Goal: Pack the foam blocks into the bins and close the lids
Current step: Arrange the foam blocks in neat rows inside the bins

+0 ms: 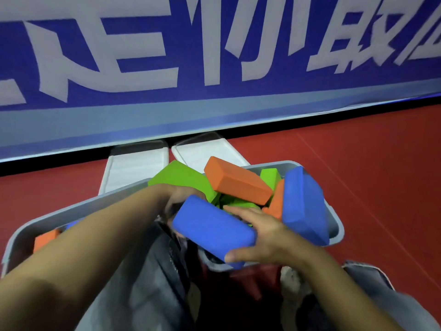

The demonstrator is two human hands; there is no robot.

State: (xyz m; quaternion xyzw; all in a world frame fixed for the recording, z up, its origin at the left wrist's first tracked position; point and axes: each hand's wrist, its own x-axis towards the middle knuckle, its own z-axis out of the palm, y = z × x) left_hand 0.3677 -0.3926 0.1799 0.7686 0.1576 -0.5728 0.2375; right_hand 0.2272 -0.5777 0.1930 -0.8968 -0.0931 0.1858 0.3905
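Both hands, left hand (177,199) and right hand (265,231), curl fingers round a smooth rounded-edged blue foam block (212,229) over the heaped grey plastic bin (335,225).

A blue fabric banner (214,68) with large white characters and a paler blue lower band stretches across the top, well beyond the fingers. A red smooth floor (381,175) spreads beneath it, right of the fingers. Grey denim trousers (143,295) lie below them.
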